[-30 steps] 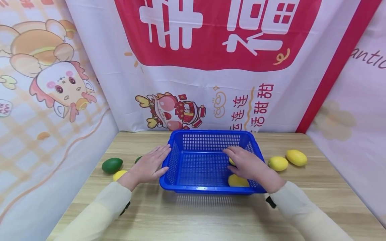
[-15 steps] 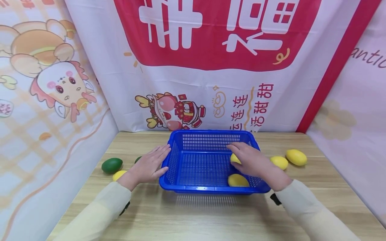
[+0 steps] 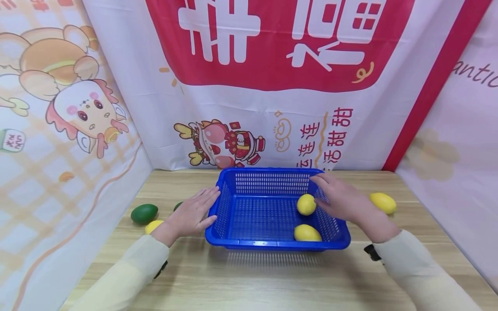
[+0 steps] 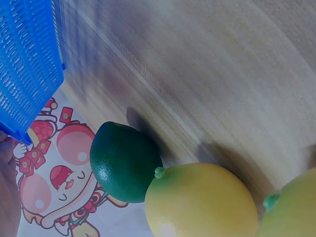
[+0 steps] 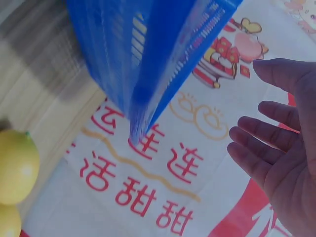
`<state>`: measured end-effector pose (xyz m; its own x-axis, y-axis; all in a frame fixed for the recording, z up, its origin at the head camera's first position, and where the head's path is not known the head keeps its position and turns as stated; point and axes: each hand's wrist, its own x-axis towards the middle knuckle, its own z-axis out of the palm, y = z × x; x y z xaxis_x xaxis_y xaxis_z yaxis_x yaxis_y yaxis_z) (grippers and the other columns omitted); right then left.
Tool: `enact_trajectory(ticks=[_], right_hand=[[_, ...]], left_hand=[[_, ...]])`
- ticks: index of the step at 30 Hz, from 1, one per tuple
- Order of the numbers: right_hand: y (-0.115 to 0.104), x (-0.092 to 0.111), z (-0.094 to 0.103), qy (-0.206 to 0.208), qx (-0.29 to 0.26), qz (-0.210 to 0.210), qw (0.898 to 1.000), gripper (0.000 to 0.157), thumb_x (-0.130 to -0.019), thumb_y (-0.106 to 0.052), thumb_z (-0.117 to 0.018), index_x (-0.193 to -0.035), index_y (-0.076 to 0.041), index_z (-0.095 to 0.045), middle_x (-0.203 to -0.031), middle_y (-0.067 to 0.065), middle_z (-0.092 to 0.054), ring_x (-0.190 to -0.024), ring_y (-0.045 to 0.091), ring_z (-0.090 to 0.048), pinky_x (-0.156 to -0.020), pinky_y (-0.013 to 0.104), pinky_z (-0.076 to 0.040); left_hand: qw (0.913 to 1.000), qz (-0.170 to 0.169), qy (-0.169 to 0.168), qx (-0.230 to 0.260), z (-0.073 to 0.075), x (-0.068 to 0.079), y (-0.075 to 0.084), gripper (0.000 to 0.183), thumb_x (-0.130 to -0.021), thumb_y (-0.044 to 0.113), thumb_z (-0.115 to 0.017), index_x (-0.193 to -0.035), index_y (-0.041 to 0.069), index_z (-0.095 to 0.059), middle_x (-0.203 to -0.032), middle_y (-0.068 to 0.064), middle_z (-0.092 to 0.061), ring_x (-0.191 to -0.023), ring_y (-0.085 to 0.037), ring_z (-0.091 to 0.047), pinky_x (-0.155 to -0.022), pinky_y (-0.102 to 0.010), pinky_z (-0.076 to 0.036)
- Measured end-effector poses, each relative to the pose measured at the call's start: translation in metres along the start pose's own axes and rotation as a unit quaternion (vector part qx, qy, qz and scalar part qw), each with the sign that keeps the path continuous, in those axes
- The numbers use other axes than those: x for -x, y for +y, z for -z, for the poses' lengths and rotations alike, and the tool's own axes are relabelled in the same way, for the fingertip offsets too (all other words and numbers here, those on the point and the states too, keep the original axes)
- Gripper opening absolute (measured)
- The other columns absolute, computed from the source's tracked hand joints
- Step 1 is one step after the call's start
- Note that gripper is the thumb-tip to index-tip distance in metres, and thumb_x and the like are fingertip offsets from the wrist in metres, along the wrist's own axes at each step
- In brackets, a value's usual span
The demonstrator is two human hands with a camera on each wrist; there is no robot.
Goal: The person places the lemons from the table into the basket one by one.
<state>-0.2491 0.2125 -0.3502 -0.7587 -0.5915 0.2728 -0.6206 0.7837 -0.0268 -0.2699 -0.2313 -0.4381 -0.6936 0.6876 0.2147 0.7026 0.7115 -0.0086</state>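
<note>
A blue plastic basket (image 3: 264,216) stands on the table with two yellow lemons inside near its right end: the rear lemon (image 3: 306,204) and the front lemon (image 3: 307,233). My left hand (image 3: 194,211) rests on the left rim, its fingers extended. Over the right rim is my right hand (image 3: 344,198), fingers loosely spread, holding nothing; the right wrist view shows its palm (image 5: 291,182) bare. Left of the basket lie a dark green lemon-shaped fruit (image 3: 144,214), a yellow lemon (image 3: 154,225) and another green fruit (image 3: 177,206), mostly covered by my left hand.
One more lemon (image 3: 383,203) lies on the table at the right; the right wrist view shows a second lemon (image 5: 7,222) beside it. Behind the wooden table (image 3: 272,285) hangs a printed cloth (image 3: 249,108), with cloth walls at both sides.
My right hand has let go of the rear lemon, which now lies in the basket, and has risen and moved right to over the rim. My left hand stays on the left rim.
</note>
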Motion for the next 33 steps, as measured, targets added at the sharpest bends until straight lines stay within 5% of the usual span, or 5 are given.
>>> enact_trajectory(ticks=[15, 33], right_hand=[[0.037, 0.022, 0.020, 0.026, -0.007, -0.054, 0.998, 0.064, -0.082, -0.012, -0.077, -0.137, 0.003, -0.046, -0.132, 0.024, -0.051, -0.121, 0.043, -0.047, -0.095, 0.060, -0.044], [0.076, 0.040, 0.000, -0.008, -0.008, -0.114, 0.993, 0.059, -0.085, -0.017, -0.074, -0.132, 0.006, -0.049, -0.127, 0.029, -0.053, -0.117, 0.046, -0.049, -0.094, 0.063, -0.043]], left_hand=[[1.0000, -0.003, 0.006, 0.003, -0.001, 0.000, 0.000, 0.072, -0.099, 0.043, -0.044, -0.151, -0.002, -0.026, -0.157, -0.017, -0.024, -0.143, -0.033, -0.025, -0.116, -0.046, -0.021], [1.0000, 0.000, 0.004, 0.003, 0.001, 0.000, 0.002, 0.071, -0.098, 0.041, -0.047, -0.151, -0.002, -0.027, -0.157, -0.016, -0.025, -0.144, -0.032, -0.024, -0.116, -0.045, -0.021]])
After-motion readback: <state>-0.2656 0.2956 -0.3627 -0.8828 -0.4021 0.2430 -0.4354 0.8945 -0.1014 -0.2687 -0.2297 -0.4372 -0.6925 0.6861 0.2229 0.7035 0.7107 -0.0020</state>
